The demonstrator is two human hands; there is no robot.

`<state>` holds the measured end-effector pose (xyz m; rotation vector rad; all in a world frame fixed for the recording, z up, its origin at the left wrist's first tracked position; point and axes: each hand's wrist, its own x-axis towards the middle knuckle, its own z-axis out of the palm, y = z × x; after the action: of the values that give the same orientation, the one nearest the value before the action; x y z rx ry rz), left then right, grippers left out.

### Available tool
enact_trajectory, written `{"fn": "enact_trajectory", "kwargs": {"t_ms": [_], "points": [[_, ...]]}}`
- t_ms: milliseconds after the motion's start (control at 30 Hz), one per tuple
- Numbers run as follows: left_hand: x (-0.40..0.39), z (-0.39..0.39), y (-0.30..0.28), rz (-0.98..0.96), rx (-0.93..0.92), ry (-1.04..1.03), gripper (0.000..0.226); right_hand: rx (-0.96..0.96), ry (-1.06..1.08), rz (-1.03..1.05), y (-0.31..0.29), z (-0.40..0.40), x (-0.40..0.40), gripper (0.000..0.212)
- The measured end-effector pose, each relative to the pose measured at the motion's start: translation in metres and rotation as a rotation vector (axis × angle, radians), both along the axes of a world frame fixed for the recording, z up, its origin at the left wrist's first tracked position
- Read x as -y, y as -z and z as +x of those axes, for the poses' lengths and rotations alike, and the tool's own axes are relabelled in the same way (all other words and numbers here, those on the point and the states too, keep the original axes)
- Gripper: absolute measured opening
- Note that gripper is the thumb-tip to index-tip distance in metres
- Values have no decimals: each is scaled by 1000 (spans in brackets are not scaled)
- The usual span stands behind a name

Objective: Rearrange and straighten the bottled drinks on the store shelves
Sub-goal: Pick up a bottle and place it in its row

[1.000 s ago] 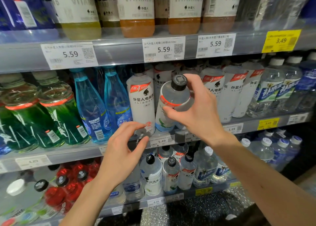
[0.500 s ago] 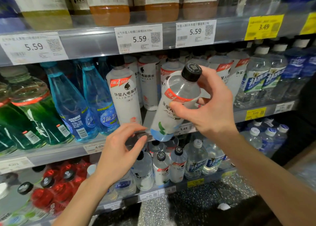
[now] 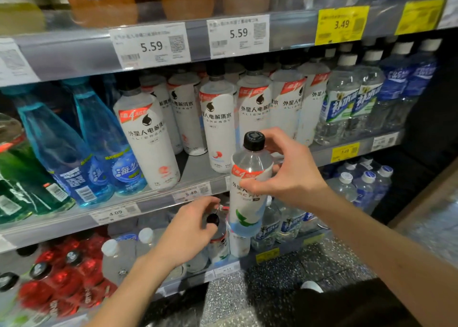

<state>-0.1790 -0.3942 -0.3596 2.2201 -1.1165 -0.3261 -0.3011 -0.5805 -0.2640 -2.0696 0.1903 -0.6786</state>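
In the head view, the right hand (image 3: pixel 290 175) grips a white-labelled bottle (image 3: pixel 247 185) by its shoulder, held upright in the air in front of the middle shelf (image 3: pixel 158 200) edge, clear of the rows. The left hand (image 3: pixel 188 235) reaches to the lower shelf (image 3: pixel 223 272), fingers curled round a black cap (image 3: pixel 212 219) there. To do this well, I judge the held bottle should go down upright, label outward, into a gap among matching bottles, without knocking its neighbours.
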Motion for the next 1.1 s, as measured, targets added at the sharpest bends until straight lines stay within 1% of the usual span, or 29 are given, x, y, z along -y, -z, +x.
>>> {"fn": "enact_trajectory", "kwargs": {"t_ms": [67,133,233,300,367,433,500,567,667,767,867,900,967,1100], "points": [[12,-2,8,105,158,38,54,-85,-23,14,6,-4,3,56],[26,-3,16,208,279,87,59,-155,-43,17,11,-7,6,55],[46,-3,30,399,431,132,69,-176,-67,-26,17,-10,9,57],[56,-4,40,489,470,136,68,-168,-82,-60,21,-12,12,59],[63,-5,51,542,466,143,64,-153,-92,-78,25,-14,16,61],[68,-7,61,569,453,142,70,-123,-97,-92,28,-15,19,61],[71,-9,67,558,453,130,73,-103,-96,-112,30,-16,22,60],[73,-12,70,531,448,119,71,-103,-87,-128,30,-18,25,61],[78,-16,74,528,474,123,79,-109,-70,-109,30,-22,29,61],[80,-18,78,497,484,158,75,-121,-55,-114,29,-26,33,61],[80,-18,77,452,457,170,90,-136,-42,-125,31,-30,37,59],[81,-19,77,435,437,175,90,-147,-41,-125,32,-33,39,59],[80,-21,75,372,368,161,77,-174,-48,-107,33,-37,40,58],[77,-14,60,218,102,64,66,-190,-43,-110,32,-45,45,61]]}}
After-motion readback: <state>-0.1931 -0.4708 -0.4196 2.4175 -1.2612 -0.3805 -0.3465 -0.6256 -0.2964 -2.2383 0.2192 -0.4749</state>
